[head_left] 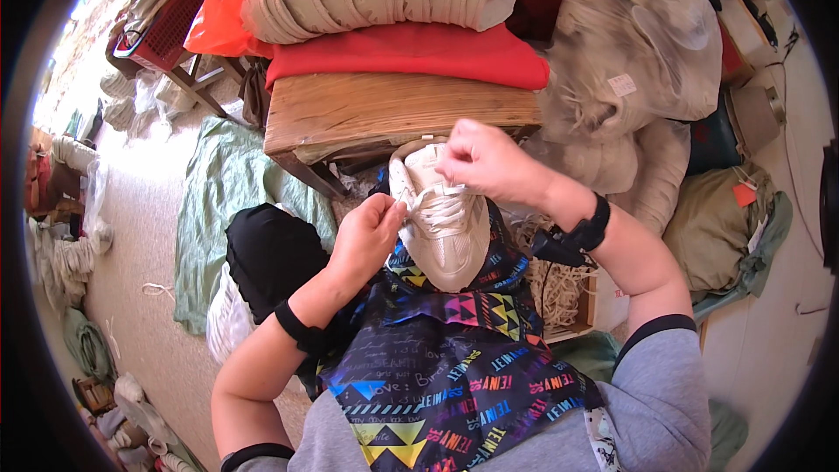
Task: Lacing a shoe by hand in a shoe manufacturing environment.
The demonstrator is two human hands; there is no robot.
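Off-white lace-up shoe with a mesh toe (447,247) sits over the person's lap, toe toward the body, in front of a worktop of brown wood (393,109). Beneath it lies a dark cloth apron printed in bright colours (476,393); such soft backing probably steadies little, so a hard tug could roll or twist the shoe. The right hand (485,162) curls over the tongue, fingertips drawn together; whether that grip has the lace, one cannot tell. The left hand (369,227) pinches at the shoe's side, seemingly grasping the flat white lace (441,212). Uneven pulling could leave one end short, and crossed strands could bunch.
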